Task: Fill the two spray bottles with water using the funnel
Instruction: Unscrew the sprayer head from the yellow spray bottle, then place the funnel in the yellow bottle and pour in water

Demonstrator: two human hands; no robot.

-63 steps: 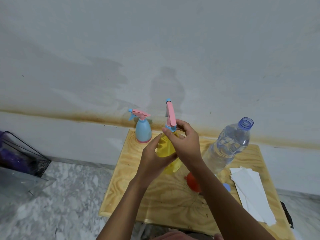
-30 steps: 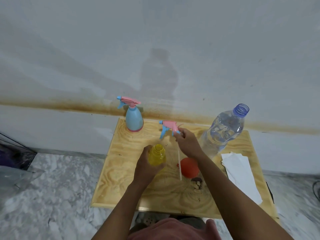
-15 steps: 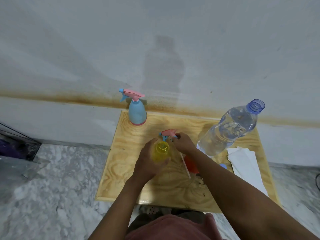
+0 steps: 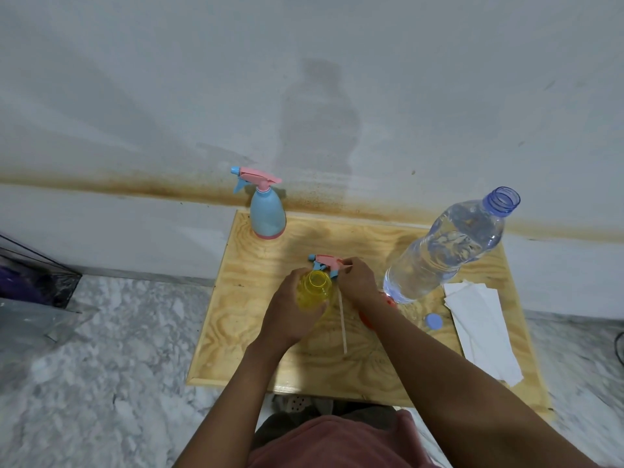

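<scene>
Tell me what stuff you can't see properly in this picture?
Head view only:
- Orange funnel: mostly hidden behind the right hand and forearm.
- Yellow spray bottle: lower body wrapped by the left hand.
- Blue spray bottle: opaque, so any water inside is unseen.
- Dark container: cut off by the left edge.

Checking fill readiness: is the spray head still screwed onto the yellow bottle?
No: the translucent yellow plastic bottle shows an open neck, and the pink-and-blue trigger spray head lies on the table beside it.
</scene>
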